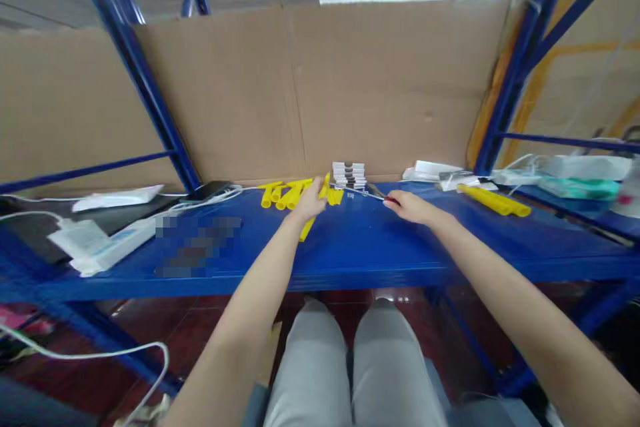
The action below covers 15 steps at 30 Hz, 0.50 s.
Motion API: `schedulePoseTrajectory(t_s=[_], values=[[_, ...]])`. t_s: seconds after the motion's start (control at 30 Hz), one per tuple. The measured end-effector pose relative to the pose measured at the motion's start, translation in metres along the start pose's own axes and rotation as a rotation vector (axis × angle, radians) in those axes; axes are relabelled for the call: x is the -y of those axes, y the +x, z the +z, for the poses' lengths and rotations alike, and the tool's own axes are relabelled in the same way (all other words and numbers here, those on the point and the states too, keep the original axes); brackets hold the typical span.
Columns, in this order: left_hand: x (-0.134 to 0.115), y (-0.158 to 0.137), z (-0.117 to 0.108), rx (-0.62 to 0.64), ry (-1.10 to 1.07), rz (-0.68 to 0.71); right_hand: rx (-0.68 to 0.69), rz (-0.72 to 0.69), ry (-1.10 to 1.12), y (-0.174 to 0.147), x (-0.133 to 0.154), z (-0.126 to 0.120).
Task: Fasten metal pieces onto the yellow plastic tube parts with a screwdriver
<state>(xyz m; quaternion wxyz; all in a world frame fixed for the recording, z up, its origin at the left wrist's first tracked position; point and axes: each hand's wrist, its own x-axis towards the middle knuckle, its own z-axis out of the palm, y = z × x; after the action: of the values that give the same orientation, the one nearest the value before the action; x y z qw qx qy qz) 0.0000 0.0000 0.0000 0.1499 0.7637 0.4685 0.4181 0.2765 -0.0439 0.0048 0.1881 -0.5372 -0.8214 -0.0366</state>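
While your left hand clamps a long, bright-yellow tube left of the white stack, your right hand grips a thin metallic tool.

White stack taken as landmark. Directly behind it: cardboard wall, no reach through. Left of it: yellow tubes crowd the way, left hand among them; yellow shows above and below that wrist, one tube or two I can't tell. Across the stack's front: thin metal tool bars a straight approach, gripped in the right hand. Nearer me than the stack: bare blue tabletop, good low passage between the forearms. Right of it, past the right hand: open strip, then white packets; farther right, a blue post.
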Motion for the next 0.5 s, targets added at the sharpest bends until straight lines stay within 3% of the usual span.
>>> schedulePoseTrajectory(t_s=[0.3,0.5], values=[[0.0000,0.0002,0.0002,-0.011,-0.014,-0.028,-0.004,0.063,-0.051,-0.0040,0.0009,-0.0023],[-0.0003,0.0002,-0.0001,-0.010,-0.015,-0.041,-0.033,-0.008,-0.066,-0.0026,0.0009,-0.0022]])
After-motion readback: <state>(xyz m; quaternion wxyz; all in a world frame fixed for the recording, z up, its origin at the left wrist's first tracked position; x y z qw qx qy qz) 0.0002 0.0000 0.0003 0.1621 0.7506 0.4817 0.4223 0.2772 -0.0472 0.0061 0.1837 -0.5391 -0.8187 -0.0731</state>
